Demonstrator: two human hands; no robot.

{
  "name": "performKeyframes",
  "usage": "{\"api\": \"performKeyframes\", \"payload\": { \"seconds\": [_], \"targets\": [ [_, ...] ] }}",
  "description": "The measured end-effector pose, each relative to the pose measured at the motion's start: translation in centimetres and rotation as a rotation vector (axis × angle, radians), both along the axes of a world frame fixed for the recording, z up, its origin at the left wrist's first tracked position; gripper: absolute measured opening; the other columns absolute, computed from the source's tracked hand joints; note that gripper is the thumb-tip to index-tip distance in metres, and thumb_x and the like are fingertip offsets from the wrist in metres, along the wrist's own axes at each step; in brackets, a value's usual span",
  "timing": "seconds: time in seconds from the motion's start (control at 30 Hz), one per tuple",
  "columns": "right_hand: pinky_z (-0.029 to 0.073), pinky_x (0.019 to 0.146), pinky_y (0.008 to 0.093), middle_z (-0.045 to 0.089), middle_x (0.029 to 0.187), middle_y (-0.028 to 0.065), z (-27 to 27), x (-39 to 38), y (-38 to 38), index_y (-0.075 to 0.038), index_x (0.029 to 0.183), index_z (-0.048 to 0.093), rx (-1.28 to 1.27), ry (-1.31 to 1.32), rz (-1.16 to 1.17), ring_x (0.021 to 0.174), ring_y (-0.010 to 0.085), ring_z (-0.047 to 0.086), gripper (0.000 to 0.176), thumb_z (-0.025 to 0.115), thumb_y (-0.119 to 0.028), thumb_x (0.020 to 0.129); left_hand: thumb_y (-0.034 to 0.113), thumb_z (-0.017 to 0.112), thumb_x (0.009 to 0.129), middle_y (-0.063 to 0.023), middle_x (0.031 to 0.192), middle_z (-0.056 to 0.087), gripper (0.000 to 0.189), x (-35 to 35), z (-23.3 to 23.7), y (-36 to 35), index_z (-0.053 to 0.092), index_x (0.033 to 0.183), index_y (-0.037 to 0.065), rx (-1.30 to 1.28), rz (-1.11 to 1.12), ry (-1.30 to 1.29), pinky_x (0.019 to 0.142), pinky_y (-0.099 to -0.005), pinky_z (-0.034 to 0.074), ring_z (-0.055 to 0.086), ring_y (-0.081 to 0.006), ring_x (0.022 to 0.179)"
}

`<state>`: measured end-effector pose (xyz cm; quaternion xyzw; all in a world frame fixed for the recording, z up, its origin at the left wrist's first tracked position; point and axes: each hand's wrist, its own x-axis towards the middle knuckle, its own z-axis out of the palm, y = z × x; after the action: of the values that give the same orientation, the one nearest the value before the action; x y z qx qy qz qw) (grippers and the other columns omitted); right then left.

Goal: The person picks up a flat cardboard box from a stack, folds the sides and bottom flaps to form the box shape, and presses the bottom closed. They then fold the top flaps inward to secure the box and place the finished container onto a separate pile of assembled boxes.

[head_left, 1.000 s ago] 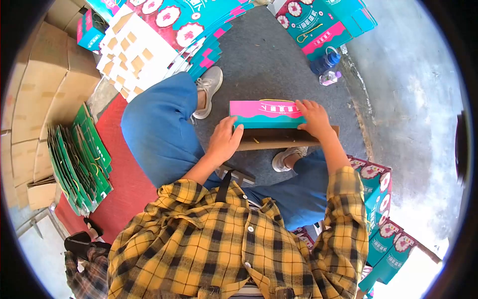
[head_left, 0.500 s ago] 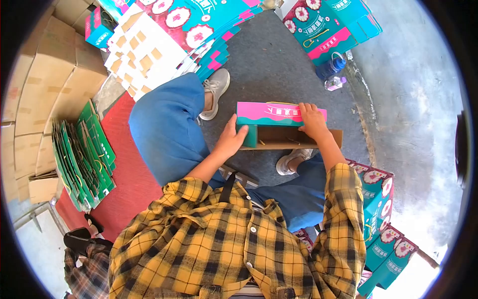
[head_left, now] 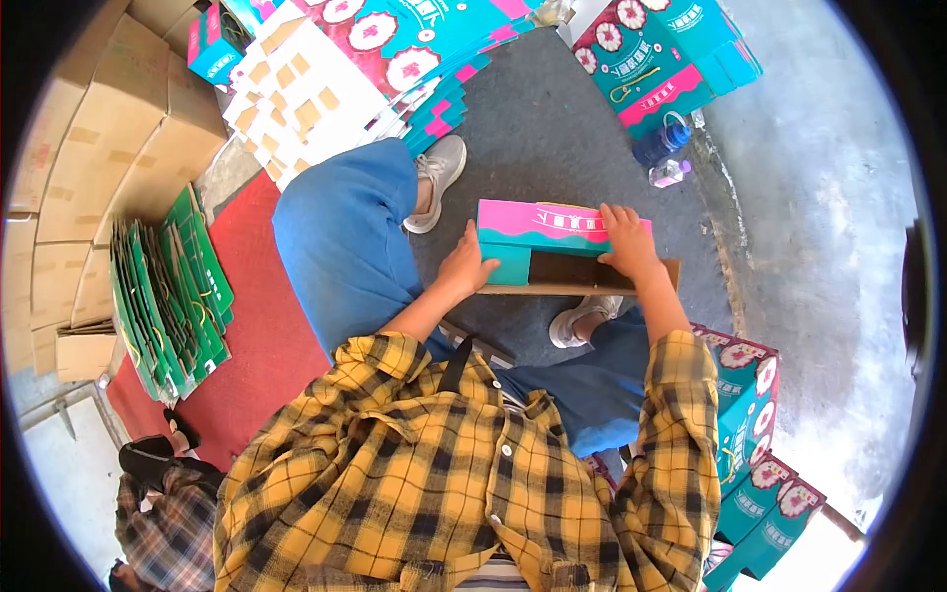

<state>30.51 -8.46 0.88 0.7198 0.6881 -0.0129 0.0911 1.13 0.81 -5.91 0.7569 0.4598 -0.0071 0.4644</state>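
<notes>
Teal flap now covered the left part of the opening in the long pink-and-teal box. We read that as the left end being partly closed, with bare brown inside showing farther right. One second ago we saw no flap there, only brown along the whole opening; half a second ago a narrower strip of teal showed, so it had widened since.

Left hand cupped the box's left end, thumb lying on the flap, fingers up along the end. A second ago that thumb was at the pink-and-teal panel's lower corner. Right hand kept its grip on the panel near the right end, fingers over the pink, thumb at the lower edge.

We placed the box ahead of the knees, between the feet, over the grey floor; whether it touched the floor, we couldn't tell. Blue bottle stood beyond, well apart. Everything sat slightly farther right in view than a second ago, so likely the head turned.
</notes>
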Motion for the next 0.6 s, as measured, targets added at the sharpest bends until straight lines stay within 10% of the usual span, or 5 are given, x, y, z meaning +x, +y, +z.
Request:
{"api": "performKeyframes", "payload": {
  "seconds": [0.27, 0.33, 0.6],
  "targets": [
    [0.052, 0.077, 0.0429, 0.068, 0.087, 0.0179, 5.3, 7.2, -3.7, -0.002, 0.098, 0.062, -0.290, 0.165, -0.590, 0.084, 0.0360, 0.065, 0.044, 0.065, -0.043, 0.083, 0.032, 0.067, 0.082, -0.0317, 0.140, 0.035, 0.093, 0.1, 0.4, 0.2, 0.011, 0.144, -0.010, -0.056, 0.035, 0.026, 0.105, -0.0424, 0.036, 0.041, -0.0405, 0.128],
    [0.051, 0.070, 0.0405, 0.067, 0.079, 0.0159, 5.1, 7.3, -3.5, 0.000, 0.094, 0.061, -0.483, 0.732, -0.827, 0.080, 0.0314, 0.066, 0.043, 0.063, -0.042, 0.085, 0.032, 0.067, 0.081, -0.0311, 0.140, 0.036, 0.093, 0.1, 0.7, 0.1, 0.011, 0.144, -0.009, -0.054, 0.057, 0.022, 0.105, -0.0419, 0.036, 0.041, -0.0399, 0.128],
    [0.051, 0.068, 0.0363, 0.067, 0.085, 0.0155, 0.8, 3.0, -3.9, 0.000, 0.104, 0.058, -0.436, 0.627, -0.472, 0.078, 0.0263, 0.066, 0.044, 0.066, -0.039, 0.085, 0.028, 0.068, 0.081, -0.0305, 0.137, 0.040, 0.092, -0.3, 0.4, 0.0, 0.010, 0.145, -0.006, -0.048, 0.083, 0.018, 0.100, -0.0455, 0.041, 0.045, -0.0409, 0.125]
  ]
}}
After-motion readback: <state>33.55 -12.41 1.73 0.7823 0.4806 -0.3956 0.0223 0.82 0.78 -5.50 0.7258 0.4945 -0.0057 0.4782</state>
